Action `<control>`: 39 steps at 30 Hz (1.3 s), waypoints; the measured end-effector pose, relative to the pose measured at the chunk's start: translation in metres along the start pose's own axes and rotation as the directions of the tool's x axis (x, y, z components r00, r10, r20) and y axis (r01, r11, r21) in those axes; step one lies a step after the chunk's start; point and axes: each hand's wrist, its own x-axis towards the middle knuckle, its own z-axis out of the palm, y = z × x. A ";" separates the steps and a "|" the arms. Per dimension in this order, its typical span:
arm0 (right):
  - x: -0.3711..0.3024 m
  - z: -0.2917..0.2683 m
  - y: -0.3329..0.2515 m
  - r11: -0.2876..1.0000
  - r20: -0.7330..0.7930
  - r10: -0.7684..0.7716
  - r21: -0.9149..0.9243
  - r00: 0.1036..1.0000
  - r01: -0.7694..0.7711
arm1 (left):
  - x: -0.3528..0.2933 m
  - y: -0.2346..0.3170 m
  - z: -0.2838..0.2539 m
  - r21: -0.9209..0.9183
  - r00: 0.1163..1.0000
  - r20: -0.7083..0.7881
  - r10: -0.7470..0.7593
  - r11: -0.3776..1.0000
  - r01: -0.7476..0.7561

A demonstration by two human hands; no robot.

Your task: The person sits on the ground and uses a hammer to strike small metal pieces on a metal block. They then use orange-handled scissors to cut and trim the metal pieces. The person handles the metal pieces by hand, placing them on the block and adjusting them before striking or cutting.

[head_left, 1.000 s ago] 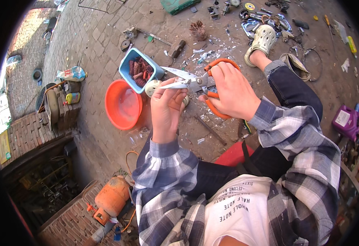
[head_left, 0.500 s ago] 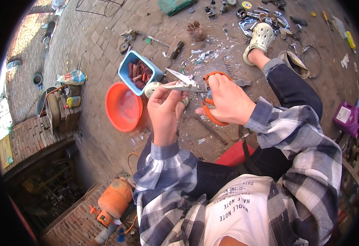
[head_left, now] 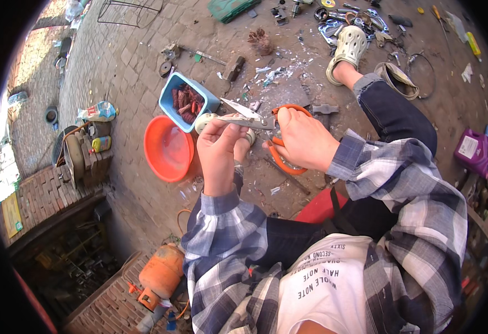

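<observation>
1. Near the frame's centre, the left hand (head_left: pixel 219 150) pinches a small pale round metal piece (head_left: pixel 206 121) between thumb and fingertips.
2. The right hand (head_left: pixel 305 139) is wrapped around the orange-handled metal snips (head_left: pixel 255 118), fingers curled through the loops.
3. The snips' long axis runs roughly level, blades pointing toward frame left, tips touching the piece (the left hand is nearer it).
4. A blue plastic tub (head_left: pixel 191 103) and an orange round plastic basin (head_left: pixel 168 149) sit on the brick floor to the left.

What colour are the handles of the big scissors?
Orange. The scissors sit in the right hand, with orange loop handles showing best in the head view.
</observation>
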 end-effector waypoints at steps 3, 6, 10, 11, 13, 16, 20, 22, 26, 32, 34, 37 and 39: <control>0.005 0.002 0.000 0.993 0.162 0.084 0.068 0.983 -0.096 | 0.000 -0.001 -0.001 -0.019 1.000 -0.029 -0.001 1.000 0.000; 0.011 -0.011 -0.008 0.979 0.144 0.086 0.171 0.986 -0.110 | 0.005 0.002 0.006 -0.077 0.999 -0.045 0.000 0.997 -0.003; 0.012 -0.008 -0.001 0.995 -0.088 -0.073 0.055 0.993 0.078 | 0.007 0.001 0.005 -0.123 1.000 -0.016 0.027 0.992 -0.029; 0.012 -0.008 0.002 0.993 -0.130 -0.112 0.015 0.985 0.115 | 0.007 0.001 0.005 -0.119 0.999 -0.004 0.033 0.992 -0.033; 0.013 -0.006 0.003 0.989 -0.155 -0.145 -0.032 0.977 0.142 | 0.005 0.001 0.004 -0.114 0.999 -0.012 0.037 0.993 -0.038; 0.013 -0.003 0.003 0.991 -0.134 -0.132 -0.035 0.982 0.128 | 0.003 0.001 0.005 -0.082 0.999 -0.016 0.047 0.995 -0.048; 0.011 0.001 0.001 0.996 -0.117 -0.085 0.012 0.989 0.087 | 0.003 -0.002 0.005 0.011 0.994 0.015 0.112 0.994 -0.112; 0.010 0.003 0.000 0.998 -0.089 -0.049 0.030 0.995 0.051 | 0.001 -0.002 0.009 0.063 0.988 -0.008 0.157 0.986 -0.156; 0.011 0.007 -0.001 0.999 -0.074 -0.009 0.046 0.997 0.013 | -0.001 -0.004 0.014 0.108 0.976 -0.070 0.205 0.975 -0.196; 0.010 0.002 -0.003 1.000 -0.033 -0.016 0.015 0.999 0.016 | 0.000 -0.003 0.010 0.108 0.983 -0.055 0.175 0.980 -0.169; 0.009 0.002 -0.003 0.999 -0.015 -0.019 0.047 1.000 0.020 | 0.000 -0.003 0.010 0.116 0.983 -0.064 0.173 0.979 -0.165; 0.008 0.002 -0.004 0.996 0.002 -0.016 0.092 1.000 0.016 | 0.001 -0.003 0.011 0.109 0.978 -0.087 0.188 0.978 -0.179; 0.008 0.000 -0.003 0.998 -0.014 -0.023 0.065 1.000 0.024 | 0.001 -0.004 0.013 0.103 0.976 -0.091 0.196 0.977 -0.187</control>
